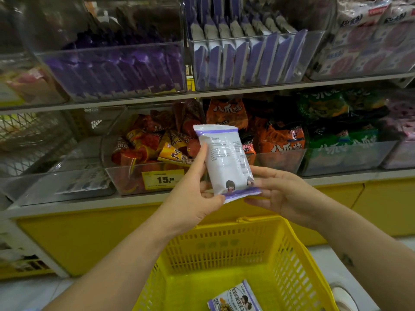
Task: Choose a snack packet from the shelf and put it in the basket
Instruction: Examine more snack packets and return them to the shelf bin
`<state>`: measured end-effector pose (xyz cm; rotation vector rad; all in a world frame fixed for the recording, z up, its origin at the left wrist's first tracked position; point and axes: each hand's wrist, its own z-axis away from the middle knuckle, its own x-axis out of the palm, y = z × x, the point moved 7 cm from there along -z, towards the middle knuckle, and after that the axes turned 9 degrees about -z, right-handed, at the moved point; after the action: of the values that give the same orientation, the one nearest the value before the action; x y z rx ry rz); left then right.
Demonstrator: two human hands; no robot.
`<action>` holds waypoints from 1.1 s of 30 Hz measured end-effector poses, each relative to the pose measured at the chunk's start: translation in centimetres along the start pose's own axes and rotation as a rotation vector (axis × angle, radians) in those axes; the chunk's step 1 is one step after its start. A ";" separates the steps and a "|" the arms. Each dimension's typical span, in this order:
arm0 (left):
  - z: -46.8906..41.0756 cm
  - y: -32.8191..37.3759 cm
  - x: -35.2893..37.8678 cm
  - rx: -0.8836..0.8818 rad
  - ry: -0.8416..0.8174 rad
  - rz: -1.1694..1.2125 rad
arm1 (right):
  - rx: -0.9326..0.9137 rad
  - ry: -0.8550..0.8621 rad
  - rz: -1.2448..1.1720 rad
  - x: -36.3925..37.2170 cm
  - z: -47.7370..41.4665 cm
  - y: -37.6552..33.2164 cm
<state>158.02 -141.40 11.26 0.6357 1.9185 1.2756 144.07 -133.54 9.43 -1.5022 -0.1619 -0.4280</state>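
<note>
I hold a white snack packet (225,161) with purple edges upright in front of the lower shelf, its printed back side facing me. My left hand (197,191) grips its left side and bottom corner. My right hand (278,194) pinches its lower right edge. Below my hands stands a yellow plastic basket (224,248). A similar purple and white packet (235,298) lies on the basket's floor.
The upper shelf carries clear bins of dark purple packets (116,68) and of white and purple packets (244,52). The lower shelf has bins of red and orange snacks (157,142), orange packets (278,138) and green packets (336,131). A yellow price tag (162,179) is on the bin front.
</note>
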 end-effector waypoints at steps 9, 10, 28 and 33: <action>0.3 -0.1 0.3 -0.020 0.086 -0.319 | -0.209 0.202 -0.012 0.0 0.4 -1.0; 0.4 0.0 0.5 -0.030 0.081 -0.358 | -0.233 0.213 0.030 0.2 0.5 -1.1; 0.7 -0.9 1.2 -0.191 0.124 -0.377 | -0.317 0.016 0.352 3.7 1.5 -0.6; 0.5 -1.6 0.1 -0.236 0.157 -0.200 | -0.286 -0.030 0.352 4.0 1.5 -0.4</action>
<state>158.37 -141.67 9.67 0.2238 1.8635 1.4277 147.79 -132.79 11.39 -1.7774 0.1462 -0.1476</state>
